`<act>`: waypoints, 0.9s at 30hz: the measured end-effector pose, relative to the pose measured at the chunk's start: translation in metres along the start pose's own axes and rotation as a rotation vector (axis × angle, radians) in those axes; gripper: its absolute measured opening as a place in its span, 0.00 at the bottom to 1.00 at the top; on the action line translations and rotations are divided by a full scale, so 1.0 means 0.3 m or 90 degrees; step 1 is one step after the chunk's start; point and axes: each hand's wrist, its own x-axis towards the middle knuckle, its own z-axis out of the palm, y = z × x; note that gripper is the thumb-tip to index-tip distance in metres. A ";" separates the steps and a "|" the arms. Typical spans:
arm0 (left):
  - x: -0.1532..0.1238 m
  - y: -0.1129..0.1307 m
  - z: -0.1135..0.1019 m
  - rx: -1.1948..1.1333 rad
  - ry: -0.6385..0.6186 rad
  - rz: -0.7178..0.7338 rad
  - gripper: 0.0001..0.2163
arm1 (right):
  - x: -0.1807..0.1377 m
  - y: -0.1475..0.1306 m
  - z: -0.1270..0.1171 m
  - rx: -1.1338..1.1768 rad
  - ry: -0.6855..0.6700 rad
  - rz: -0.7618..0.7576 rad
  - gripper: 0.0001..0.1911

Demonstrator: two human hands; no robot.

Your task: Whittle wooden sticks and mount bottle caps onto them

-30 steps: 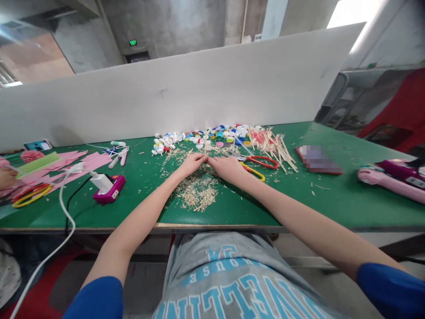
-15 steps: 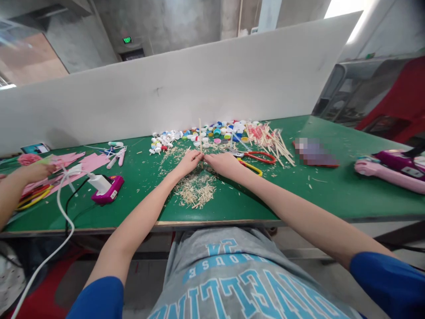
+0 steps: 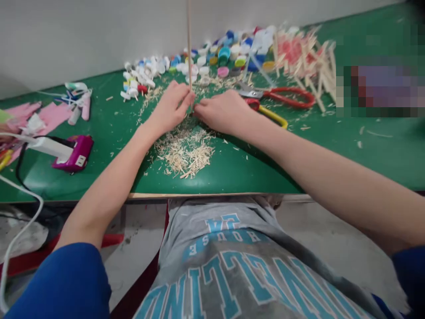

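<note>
A thin wooden stick (image 3: 189, 44) stands almost upright over the green table, its lower end between my two hands. My left hand (image 3: 171, 106) is closed round the stick near its foot. Close beside it, my right hand (image 3: 224, 111) has its fingers pinched together at the stick's lower end; whatever they grip is hidden. A heap of pale wood shavings (image 3: 189, 155) lies just in front of my hands, with more scraps scattered behind them. Right of my right hand lie red-handled scissors (image 3: 292, 96) and a tool with a yellow handle (image 3: 274, 116).
Colourful plastic bottle caps (image 3: 224, 55) line the grey partition, with wooden sticks (image 3: 327, 73) piled to their right. A blurred flat object (image 3: 388, 86) lies at far right. Leftward are a purple power socket (image 3: 79, 153), a white cable (image 3: 36, 195), pink sheets (image 3: 55, 118) and another person's hand (image 3: 8, 129).
The view has tipped down and come closer, so table and hands look larger. My hands stay together at the stick's foot. The other person's arm has mostly left the view.
</note>
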 end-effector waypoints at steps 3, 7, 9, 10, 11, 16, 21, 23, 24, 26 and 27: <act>0.007 0.001 -0.014 0.044 0.018 -0.005 0.20 | -0.014 0.001 -0.037 -0.004 -0.007 0.002 0.32; -0.001 0.011 -0.010 0.062 0.007 -0.026 0.22 | -0.037 -0.008 -0.064 0.046 -0.027 0.025 0.28; -0.014 0.016 0.003 0.065 -0.014 -0.034 0.24 | -0.046 -0.018 -0.067 0.078 -0.031 0.049 0.31; -0.021 0.018 0.010 0.062 -0.027 -0.036 0.25 | -0.049 -0.023 -0.068 0.094 -0.035 0.065 0.32; -0.027 0.019 0.017 0.056 -0.041 -0.039 0.26 | -0.052 -0.028 -0.068 0.111 -0.041 0.080 0.33; -0.042 0.016 0.024 0.030 -0.064 -0.063 0.25 | -0.057 -0.030 -0.061 0.176 -0.063 0.096 0.34; -0.048 0.010 0.008 -0.014 -0.092 -0.099 0.24 | -0.052 -0.017 -0.042 0.216 -0.083 0.057 0.32; -0.048 0.013 0.003 -0.026 -0.127 -0.111 0.24 | -0.045 -0.015 -0.034 0.241 -0.099 0.021 0.32; -0.046 0.015 0.001 -0.027 -0.139 -0.110 0.23 | -0.042 -0.014 -0.029 0.251 -0.110 0.004 0.32; -0.039 0.020 -0.002 -0.023 -0.159 -0.085 0.22 | -0.039 -0.012 -0.014 0.258 -0.108 -0.018 0.30; -0.033 0.022 -0.002 -0.022 -0.154 -0.063 0.21 | -0.040 -0.010 -0.004 0.256 -0.084 -0.028 0.28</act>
